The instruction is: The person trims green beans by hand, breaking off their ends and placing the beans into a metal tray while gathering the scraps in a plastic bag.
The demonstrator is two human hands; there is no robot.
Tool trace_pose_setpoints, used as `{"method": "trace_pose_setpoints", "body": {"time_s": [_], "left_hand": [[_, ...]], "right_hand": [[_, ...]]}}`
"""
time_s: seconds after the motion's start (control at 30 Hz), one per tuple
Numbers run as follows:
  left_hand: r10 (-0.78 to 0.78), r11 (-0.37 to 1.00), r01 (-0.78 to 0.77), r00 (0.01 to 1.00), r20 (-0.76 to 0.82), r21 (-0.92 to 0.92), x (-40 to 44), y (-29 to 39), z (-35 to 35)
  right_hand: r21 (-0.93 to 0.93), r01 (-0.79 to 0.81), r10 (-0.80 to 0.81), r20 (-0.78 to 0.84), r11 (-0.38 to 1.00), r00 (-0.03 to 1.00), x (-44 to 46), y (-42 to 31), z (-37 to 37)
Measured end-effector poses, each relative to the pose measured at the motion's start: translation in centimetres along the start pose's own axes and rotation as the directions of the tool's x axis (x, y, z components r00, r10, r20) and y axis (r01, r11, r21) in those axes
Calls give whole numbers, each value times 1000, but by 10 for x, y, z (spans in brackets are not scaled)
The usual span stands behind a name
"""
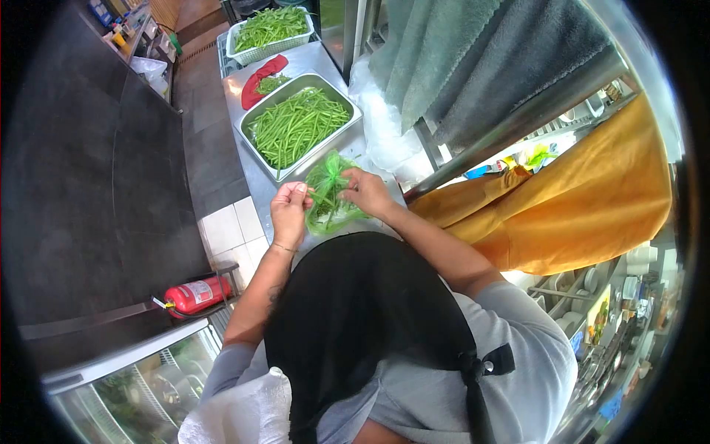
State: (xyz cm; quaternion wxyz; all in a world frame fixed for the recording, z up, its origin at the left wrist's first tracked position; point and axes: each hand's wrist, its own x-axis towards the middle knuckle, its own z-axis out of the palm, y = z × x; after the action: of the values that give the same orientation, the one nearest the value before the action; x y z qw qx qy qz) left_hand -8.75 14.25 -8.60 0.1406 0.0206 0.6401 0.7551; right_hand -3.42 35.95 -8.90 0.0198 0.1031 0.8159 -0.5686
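Note:
A thin green bean, only partly visible, appears to be pinched between the thumb and fingertips of my left hand [288, 211]. Across from it, my right hand [367, 192] has its fingers curled together at the edge of a green plastic bag [325, 214]; what they grip is too small to make out. The bag sits on the metal counter in front of my body, with small green pieces in it. Just beyond it stands a steel tray [355, 117] heaped with green beans [296, 127].
Behind the tray lie a red cloth [255, 83] and a small pile of green pieces [272, 83]. A white basket [270, 52] of green beans stands farther back. Grey towels [510, 66] and an orange cloth [562, 200] hang on the right. A fire extinguisher [198, 294] is at lower left.

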Motion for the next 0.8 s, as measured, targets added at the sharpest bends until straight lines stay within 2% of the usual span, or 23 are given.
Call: {"method": "trace_pose_setpoints", "body": {"time_s": [0.03,0.07,0.1,0.13,0.27,0.33,0.37,0.43,0.47,0.5,0.53,0.57,0.63,0.67,0.7,0.73,0.77,0.8], "left_hand": [[-39,991,34,999,-36,-126,0,2,0],[-54,985,50,998,-21,-166,0,2,-2],[-54,985,50,998,-21,-166,1,1,-3],[-67,975,58,997,-35,-214,1,0,-4],[-101,954,79,993,-63,-289,1,3,-1],[-124,952,101,990,-62,-289,1,2,-2],[-149,948,125,987,-61,-292,1,1,-2],[-147,961,131,988,-49,-243,4,0,-4],[-146,972,136,989,-38,-194,6,0,-6],[-147,971,137,988,-39,-195,11,2,-8],[-74,985,69,997,-26,-155,20,5,-9],[-4,993,3,1000,-9,-116,29,9,-10],[30,988,-37,998,-50,-147,57,37,-1],[70,995,-75,995,-77,-59,67,62,8],[112,993,-109,989,-100,33,76,83,14],[106,994,-103,989,-106,33,86,91,17],[162,980,-144,979,-127,139,96,96,19],[221,953,-183,966,-137,243,100,99,19]], "right_hand": [[-279,130,-166,-111,952,980,-2,4,0],[-279,130,-166,-110,952,980,-2,3,1],[-14,17,-16,61,1000,998,-2,2,2],[225,-147,85,262,963,961,-2,1,3],[367,-108,-11,308,924,951,-3,18,17],[441,-143,61,195,886,979,-3,13,17],[443,-142,60,193,885,979,-2,13,16],[495,-40,-96,247,868,964,-2,16,14],[494,-40,-96,247,868,964,-5,8,11],[181,213,-260,297,960,919,-10,-7,6],[-136,461,-378,398,877,836,-14,-14,4],[-135,456,-372,401,880,837,-16,-12,4],[-330,472,-364,338,818,868,-13,-7,2],[-395,460,-382,262,795,886,-7,1,3],[-391,460,-378,269,797,886,-1,9,2],[-502,381,-350,159,776,923,4,18,0],[-600,287,-329,43,746,943,5,19,-3],[-606,342,-348,113,718,931,4,18,-8]]}}
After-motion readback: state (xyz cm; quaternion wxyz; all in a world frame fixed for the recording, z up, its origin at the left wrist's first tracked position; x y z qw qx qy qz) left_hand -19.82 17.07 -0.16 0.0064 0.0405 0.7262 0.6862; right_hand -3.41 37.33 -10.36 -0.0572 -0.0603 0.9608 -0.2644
